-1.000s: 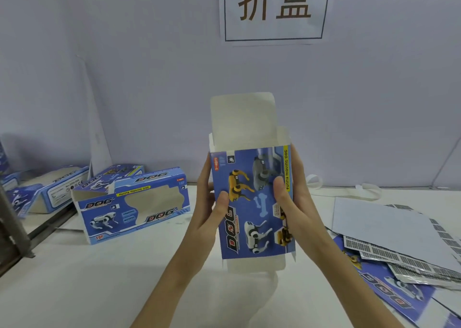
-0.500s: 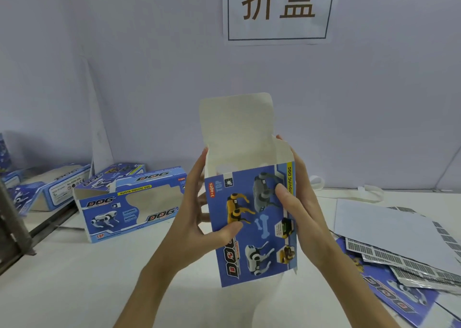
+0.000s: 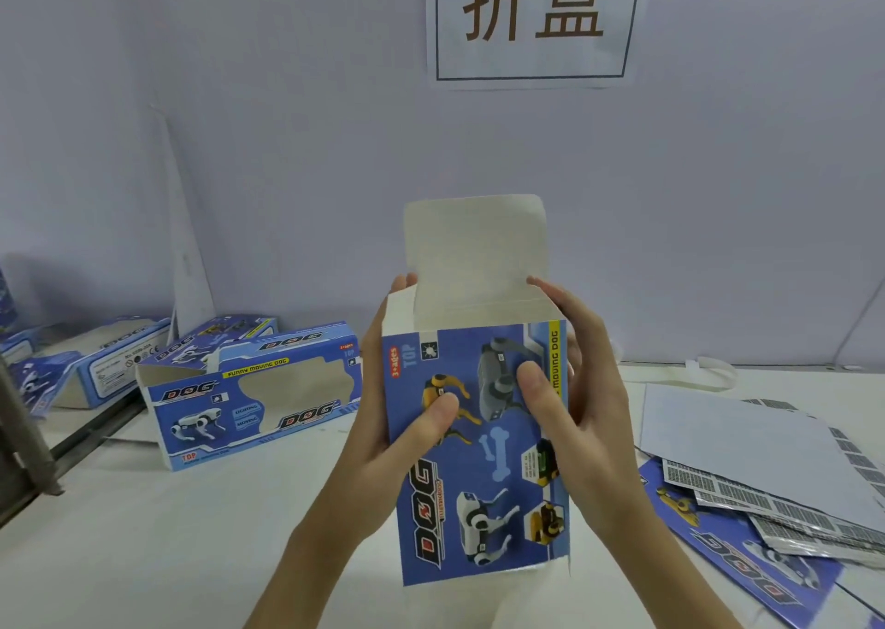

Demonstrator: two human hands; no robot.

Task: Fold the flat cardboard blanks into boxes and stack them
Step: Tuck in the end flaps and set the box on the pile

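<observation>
Box is hanging upright over the desk's middle, you're pinching its sides with left hand and right hand, so it's looking light and crushable, keep gripping by the creased edges.

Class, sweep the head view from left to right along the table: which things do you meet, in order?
Folded boxes at the far left → windowed box lying flat → left hand → box being folded → right hand → pile of flat blanks.
</observation>
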